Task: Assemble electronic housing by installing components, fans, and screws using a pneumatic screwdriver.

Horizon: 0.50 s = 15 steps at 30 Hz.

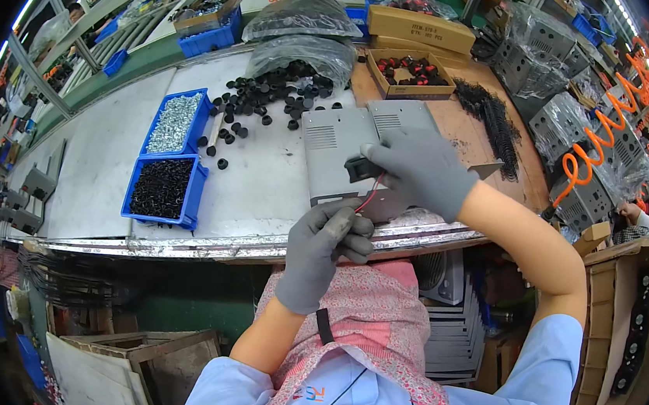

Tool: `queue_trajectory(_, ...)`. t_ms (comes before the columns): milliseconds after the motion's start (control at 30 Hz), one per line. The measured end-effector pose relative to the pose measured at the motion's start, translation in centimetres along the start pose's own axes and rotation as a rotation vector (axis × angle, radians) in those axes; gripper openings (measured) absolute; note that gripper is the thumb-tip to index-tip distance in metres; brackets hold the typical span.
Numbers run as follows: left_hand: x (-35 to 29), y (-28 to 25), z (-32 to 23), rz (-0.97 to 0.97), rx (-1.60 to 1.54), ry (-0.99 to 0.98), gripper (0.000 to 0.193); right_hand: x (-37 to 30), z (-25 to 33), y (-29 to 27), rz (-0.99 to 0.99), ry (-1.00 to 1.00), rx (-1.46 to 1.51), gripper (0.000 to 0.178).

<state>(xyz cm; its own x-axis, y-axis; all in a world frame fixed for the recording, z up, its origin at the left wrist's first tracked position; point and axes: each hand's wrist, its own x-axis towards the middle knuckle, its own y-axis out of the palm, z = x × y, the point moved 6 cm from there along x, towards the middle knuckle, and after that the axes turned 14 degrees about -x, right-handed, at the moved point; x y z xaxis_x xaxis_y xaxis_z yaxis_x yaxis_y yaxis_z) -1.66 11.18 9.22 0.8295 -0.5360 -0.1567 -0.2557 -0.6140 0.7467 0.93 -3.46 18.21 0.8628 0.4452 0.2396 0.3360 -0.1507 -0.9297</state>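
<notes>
In a grey glove, my right hand (418, 165) grips a small black block-like part (360, 168) between thumb and fingers. Red and dark wires (372, 195) run down from this part toward my left hand (322, 245). That hand, gloved too, is closed in a pinch at the lower end of the wires, by the table's front edge; its fingertips hide the wire ends. Beneath both hands lie grey sheet-metal panels (330, 144) with vent slots, partly covered by my right hand.
Left of the panels stand blue bins of silver screws (174, 124) and black screws (160, 187). Black caps (252, 98) spill from a plastic bag (303, 56). An open cardboard box (409, 74) holds red and black parts. Orange coiled hoses (604, 136) hang at right.
</notes>
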Motion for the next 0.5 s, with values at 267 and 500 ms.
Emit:
queue_trajectory(267,-0.9,-1.3,0.1,-0.012,0.095,0.028,0.038,3.4,0.4,7.8,0.755,-0.01,0.615,0.04)
queue_trajectory(500,-2.9,-5.8,1.6,-0.048,0.238,-0.095,0.036,2.9,1.7,9.4,0.812,0.029,0.801,0.041)
